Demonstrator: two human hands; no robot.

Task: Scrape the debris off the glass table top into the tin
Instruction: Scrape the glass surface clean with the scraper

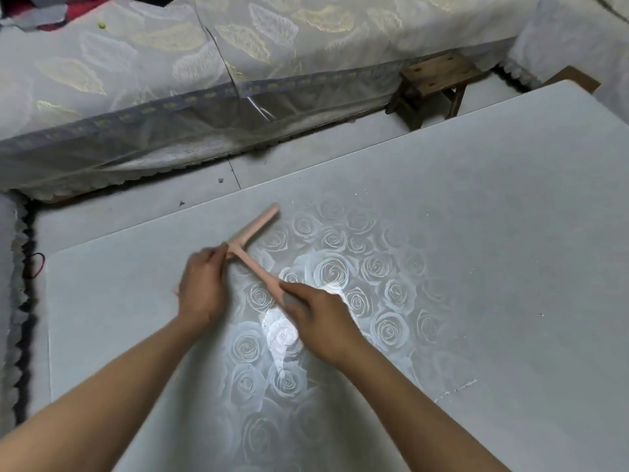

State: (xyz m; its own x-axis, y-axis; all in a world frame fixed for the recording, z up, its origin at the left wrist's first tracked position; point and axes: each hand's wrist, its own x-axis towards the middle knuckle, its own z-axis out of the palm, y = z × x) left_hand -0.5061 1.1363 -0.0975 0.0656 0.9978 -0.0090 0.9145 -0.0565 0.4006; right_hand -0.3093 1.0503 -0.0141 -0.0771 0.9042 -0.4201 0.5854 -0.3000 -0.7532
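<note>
A pink T-shaped scraper lies low over the glass table top, which has a white rose pattern in its middle. My left hand grips the scraper's cross blade near the joint. My right hand grips the end of its handle. White crumbs of debris form a thin line at the right, with a few specks near the far edge. No tin is in view.
A sofa with a pale leaf-patterned cover runs along the far side. A small wooden stool stands on the floor beyond the table's far right edge. Grey floor tiles separate table and sofa.
</note>
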